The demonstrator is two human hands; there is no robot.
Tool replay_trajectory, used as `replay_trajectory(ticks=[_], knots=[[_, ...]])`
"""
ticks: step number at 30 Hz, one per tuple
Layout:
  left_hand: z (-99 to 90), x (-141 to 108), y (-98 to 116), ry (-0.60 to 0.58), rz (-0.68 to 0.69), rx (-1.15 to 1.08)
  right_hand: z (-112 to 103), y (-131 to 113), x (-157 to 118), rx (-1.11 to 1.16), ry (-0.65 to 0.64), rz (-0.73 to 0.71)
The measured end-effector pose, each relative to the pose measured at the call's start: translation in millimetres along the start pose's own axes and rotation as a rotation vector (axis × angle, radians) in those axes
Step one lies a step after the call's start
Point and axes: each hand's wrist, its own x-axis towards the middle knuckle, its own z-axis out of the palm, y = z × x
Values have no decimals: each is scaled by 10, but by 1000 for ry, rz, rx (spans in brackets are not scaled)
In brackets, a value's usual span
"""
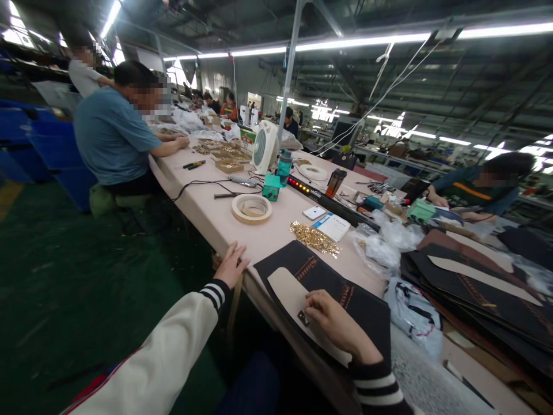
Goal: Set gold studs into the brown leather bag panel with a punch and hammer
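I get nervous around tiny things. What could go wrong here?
The small dark piece beside the right hand is near the table edge, so a nudge might knock it off.

The gold pieces lie in a loose pile close to the black sheet; sliding the sheet could scatter them.

The teal bottle stands close to the green box. If it tipped and leaked, the box might get wet.

Fan [264, 147]: stood just beside teal bottle [284, 164].
Tape [238, 210]: lay near green box [271, 188].
Phone [314, 213]: lay beside booklet [336, 228].
Bins [60, 158]: stood behind blue-shirted co-worker [114, 135].
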Motion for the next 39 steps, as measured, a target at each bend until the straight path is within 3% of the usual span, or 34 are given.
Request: replay_trajectory(ticks=[6,16,39], knots=[[11,-5,-11,-11,-3,8,-44,20,112,-37,-162,3],[-12,-24,14,-35,-12,2,-46,56,182,-87,-215,2],[-10,-63,21,-23,-2,-35,73,96,81,-63,-114,-18]])
